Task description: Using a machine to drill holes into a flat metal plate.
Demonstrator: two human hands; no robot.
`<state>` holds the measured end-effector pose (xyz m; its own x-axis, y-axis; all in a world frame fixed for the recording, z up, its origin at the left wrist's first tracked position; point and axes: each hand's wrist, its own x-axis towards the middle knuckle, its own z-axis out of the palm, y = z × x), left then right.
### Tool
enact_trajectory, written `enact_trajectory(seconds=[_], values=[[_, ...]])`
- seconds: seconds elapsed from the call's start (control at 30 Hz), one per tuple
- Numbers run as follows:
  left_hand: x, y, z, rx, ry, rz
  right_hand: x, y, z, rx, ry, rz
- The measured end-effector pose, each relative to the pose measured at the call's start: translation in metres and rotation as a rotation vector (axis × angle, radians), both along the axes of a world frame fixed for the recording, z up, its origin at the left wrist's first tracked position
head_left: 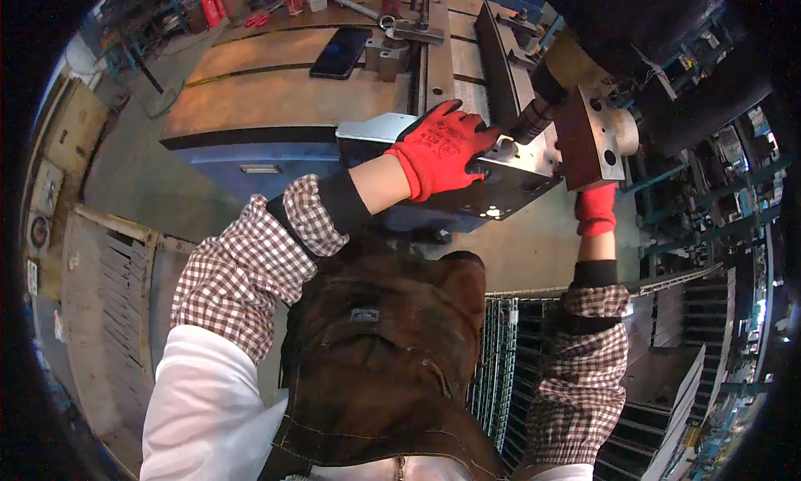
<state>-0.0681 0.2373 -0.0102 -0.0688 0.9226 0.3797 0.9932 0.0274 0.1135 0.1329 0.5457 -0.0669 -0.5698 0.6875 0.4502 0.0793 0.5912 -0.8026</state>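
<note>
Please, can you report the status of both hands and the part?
Left hand on metal part. Right hand mostly hidden behind brown block. Dark tool close beside left hand.

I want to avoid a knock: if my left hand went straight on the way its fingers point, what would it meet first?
Probably the dark ridged tool, just right of your left hand; depth is unclear, so it might pass beside it.

The red-gloved left hand (442, 151) lies palm down, fingers (482, 139) spread toward the far right, the left forearm (313, 218) slanting from the near left. The right forearm (584, 356) extends farward, its red-gloved right hand (596, 207) mostly hidden
</note>
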Motion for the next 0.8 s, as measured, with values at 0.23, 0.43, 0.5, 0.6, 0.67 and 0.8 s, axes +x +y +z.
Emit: enact_trajectory(seconds=[0.23,0.43,0.5,0.6,0.67,0.8], values=[[-0.042,-0.020,-0.018,-0.036,0.021,0.047,-0.026,-0.088,0.117,-0.013,0.506,-0.088],[-0.038,-0.013,-0.008,-0.008,0.008,0.014,-0.020,-0.168,0.223,0.435,0.557,0.042],[-0.037,-0.015,-0.007,-0.012,0.016,0.018,-0.023,-0.184,0.237,0.622,0.389,0.032],[-0.034,-0.018,-0.003,-0.040,-0.007,0.018,-0.038,-0.196,0.240,0.397,0.514,0.206],[-0.031,-0.018,0.001,-0.045,-0.018,0.015,-0.042,-0.194,0.238,0.399,0.582,0.200],[-0.031,-0.021,0.001,-0.022,-0.003,0.022,-0.037,-0.174,0.229,0.970,0.422,-0.178]])
